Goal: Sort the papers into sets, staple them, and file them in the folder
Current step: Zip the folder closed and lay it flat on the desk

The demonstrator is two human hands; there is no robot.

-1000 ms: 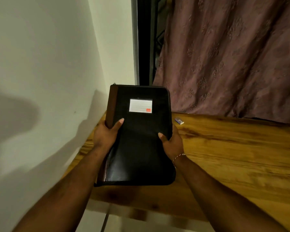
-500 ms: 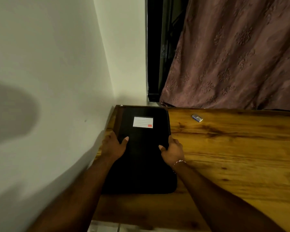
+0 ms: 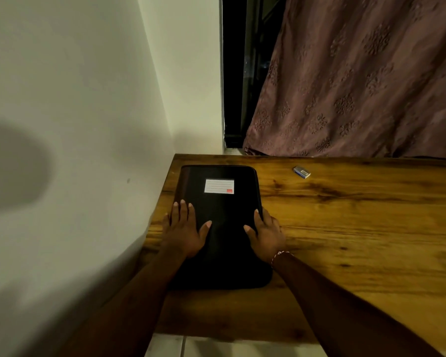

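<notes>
A closed black folder with a white label lies flat on the wooden table, at its left end by the wall. My left hand rests flat on the folder's left side, fingers spread. On the right edge of the folder sits my right hand, thumb on the cover and fingers curled over the edge. A small box of staples lies on the table beyond and to the right of the folder. No papers or stapler are in view.
A white wall runs along the table's left side. A mauve patterned curtain hangs behind the table, with a dark window frame to its left. Pale floor tiles show below the table's near edge.
The folder, held tilted up off the table a second ago, now lies flat on it. My left hand has opened out flat on the cover.
</notes>
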